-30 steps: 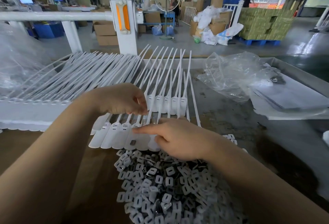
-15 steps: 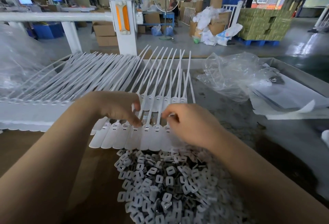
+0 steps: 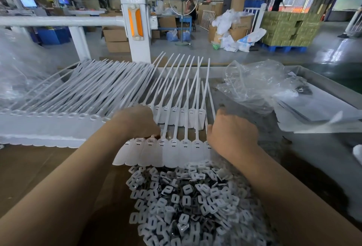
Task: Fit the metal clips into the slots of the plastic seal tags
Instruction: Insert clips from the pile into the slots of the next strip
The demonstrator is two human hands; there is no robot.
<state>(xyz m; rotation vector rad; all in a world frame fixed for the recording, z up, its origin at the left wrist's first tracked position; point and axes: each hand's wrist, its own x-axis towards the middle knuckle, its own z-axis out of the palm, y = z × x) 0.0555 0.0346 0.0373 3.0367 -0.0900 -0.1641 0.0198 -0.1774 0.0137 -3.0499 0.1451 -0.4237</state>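
A near row of white plastic seal tags point(image 3: 166, 153) lies flat with its straps pointing away from me, most slots showing a clip. My left hand point(image 3: 137, 122) sits at the row's left part, its bent fingertips down on the tag straps. My right hand point(image 3: 233, 132) is at the row's right end with fingers curled onto the last tag's head; the fingertips and anything in them are hidden. A heap of loose metal clips point(image 3: 186, 196) lies just in front of the row. A second tag row point(image 3: 182, 116) lies behind.
A long stack of white tags point(image 3: 58, 124) fills the left side. Crumpled clear plastic bags point(image 3: 254, 83) and flat sheets point(image 3: 317, 108) lie at the right. Brown cardboard point(image 3: 39, 167) covers the near left. A white post point(image 3: 135, 24) stands behind.
My right hand has moved from the middle of the near row to its right end. My left hand has shifted slightly right and nearer along the straps.
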